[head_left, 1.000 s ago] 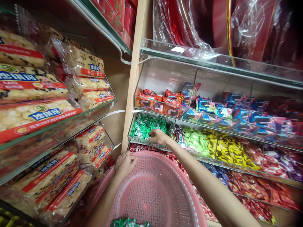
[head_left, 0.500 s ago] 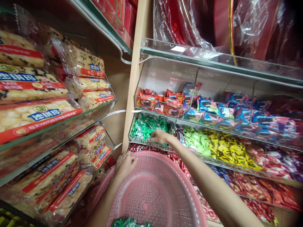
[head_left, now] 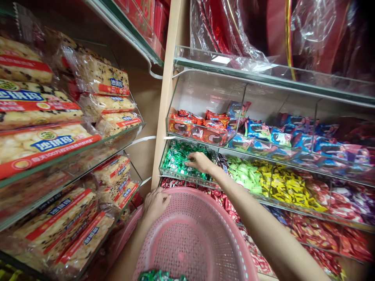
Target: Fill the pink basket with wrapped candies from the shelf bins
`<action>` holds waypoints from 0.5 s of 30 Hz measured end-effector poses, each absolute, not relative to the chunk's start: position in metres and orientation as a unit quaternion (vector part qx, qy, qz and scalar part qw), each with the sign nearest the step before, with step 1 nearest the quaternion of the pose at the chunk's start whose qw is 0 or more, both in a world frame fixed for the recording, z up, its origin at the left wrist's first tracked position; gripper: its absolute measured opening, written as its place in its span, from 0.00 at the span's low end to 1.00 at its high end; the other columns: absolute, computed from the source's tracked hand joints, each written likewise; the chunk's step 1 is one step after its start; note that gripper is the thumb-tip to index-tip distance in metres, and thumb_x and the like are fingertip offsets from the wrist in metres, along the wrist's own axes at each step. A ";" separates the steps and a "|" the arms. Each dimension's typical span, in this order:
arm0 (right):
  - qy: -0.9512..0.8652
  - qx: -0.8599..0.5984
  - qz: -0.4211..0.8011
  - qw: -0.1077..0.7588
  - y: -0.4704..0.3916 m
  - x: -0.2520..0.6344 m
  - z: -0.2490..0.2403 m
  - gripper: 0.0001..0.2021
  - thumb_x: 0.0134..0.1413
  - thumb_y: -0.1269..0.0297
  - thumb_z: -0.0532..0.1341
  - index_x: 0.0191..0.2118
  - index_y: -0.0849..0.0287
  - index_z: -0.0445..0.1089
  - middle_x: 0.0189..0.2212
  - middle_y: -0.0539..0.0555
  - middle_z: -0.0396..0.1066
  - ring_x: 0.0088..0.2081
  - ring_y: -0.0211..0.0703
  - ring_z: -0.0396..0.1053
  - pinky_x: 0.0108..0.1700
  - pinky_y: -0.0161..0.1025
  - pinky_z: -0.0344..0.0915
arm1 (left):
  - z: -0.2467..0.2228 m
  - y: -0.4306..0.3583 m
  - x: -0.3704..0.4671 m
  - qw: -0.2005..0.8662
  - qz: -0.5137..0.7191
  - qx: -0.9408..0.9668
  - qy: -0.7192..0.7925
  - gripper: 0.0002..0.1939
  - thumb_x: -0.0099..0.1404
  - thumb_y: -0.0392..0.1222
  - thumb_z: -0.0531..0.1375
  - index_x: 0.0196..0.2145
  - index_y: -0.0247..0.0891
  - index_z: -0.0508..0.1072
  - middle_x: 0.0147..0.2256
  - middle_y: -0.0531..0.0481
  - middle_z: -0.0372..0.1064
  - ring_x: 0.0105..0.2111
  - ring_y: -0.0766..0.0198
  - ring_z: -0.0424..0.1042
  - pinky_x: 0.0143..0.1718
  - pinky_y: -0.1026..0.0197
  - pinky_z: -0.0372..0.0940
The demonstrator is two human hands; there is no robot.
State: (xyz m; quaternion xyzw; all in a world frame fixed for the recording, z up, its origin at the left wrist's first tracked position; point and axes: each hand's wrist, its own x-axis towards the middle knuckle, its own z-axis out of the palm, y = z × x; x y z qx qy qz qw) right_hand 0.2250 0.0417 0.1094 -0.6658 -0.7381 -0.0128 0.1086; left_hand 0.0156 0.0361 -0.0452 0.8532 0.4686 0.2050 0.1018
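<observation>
My left hand [head_left: 155,203] grips the far left rim of a pink perforated plastic basket [head_left: 202,226], its fingers over the edge. Some green-wrapped candies [head_left: 161,275] lie at the near side of the basket, partly cut off by the view's edge. My right hand [head_left: 200,162] reaches over the basket into a clear shelf bin filled with green-wrapped candies [head_left: 178,156]. Its fingers are curled together at the candies; whatever they hold is hidden.
Packaged puffed-grain bars [head_left: 55,140] fill the left shelves. Right of the green candies sit light green candies [head_left: 244,171] and yellow candies [head_left: 284,185]. Above are red snack packs [head_left: 202,127] and a glass shelf edge [head_left: 263,72]. A wooden post [head_left: 164,97] stands between the shelving units.
My right hand has risen slightly from the front of the green candy bin, its fingers more curled. My left hand and the basket have stayed in place.
</observation>
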 end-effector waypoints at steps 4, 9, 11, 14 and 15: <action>-0.748 -0.657 -0.072 0.057 0.038 0.218 0.099 0.10 0.57 0.63 0.56 0.39 0.60 0.72 0.36 0.57 0.70 0.41 0.43 0.67 0.39 0.33 0.57 | -0.048 0.037 0.015 0.097 0.213 0.857 0.459 0.19 0.66 0.50 0.49 0.28 0.40 0.76 0.37 0.48 0.68 0.39 0.63 0.68 0.38 0.63 0.56; -0.749 -0.656 -0.085 0.036 0.031 0.213 0.092 0.13 0.58 0.63 0.55 0.47 0.60 0.68 0.41 0.59 0.68 0.41 0.43 0.68 0.39 0.33 0.59 | -0.046 0.036 0.015 0.097 0.211 0.856 0.461 0.20 0.66 0.50 0.49 0.28 0.40 0.75 0.36 0.48 0.68 0.39 0.63 0.68 0.37 0.63 0.56; -0.750 -0.654 -0.084 0.041 0.030 0.213 0.091 0.15 0.57 0.64 0.56 0.49 0.60 0.66 0.42 0.59 0.68 0.42 0.44 0.68 0.39 0.34 0.59 | -0.045 0.036 0.015 0.099 0.208 0.856 0.463 0.20 0.66 0.50 0.49 0.28 0.39 0.75 0.36 0.48 0.68 0.38 0.63 0.68 0.37 0.63 0.56; -0.748 -0.656 -0.082 0.053 0.030 0.213 0.087 0.15 0.56 0.65 0.57 0.50 0.60 0.65 0.44 0.59 0.68 0.43 0.45 0.68 0.39 0.35 0.59 | -0.046 0.036 0.015 0.101 0.210 0.855 0.463 0.19 0.65 0.49 0.49 0.28 0.40 0.76 0.37 0.48 0.68 0.39 0.63 0.67 0.38 0.63 0.57; -0.747 -0.658 -0.081 0.057 0.030 0.213 0.086 0.15 0.56 0.65 0.57 0.49 0.60 0.65 0.44 0.59 0.68 0.43 0.45 0.68 0.39 0.35 0.59 | -0.046 0.036 0.015 0.099 0.212 0.855 0.463 0.19 0.66 0.49 0.49 0.28 0.40 0.76 0.37 0.48 0.68 0.39 0.63 0.67 0.38 0.63 0.57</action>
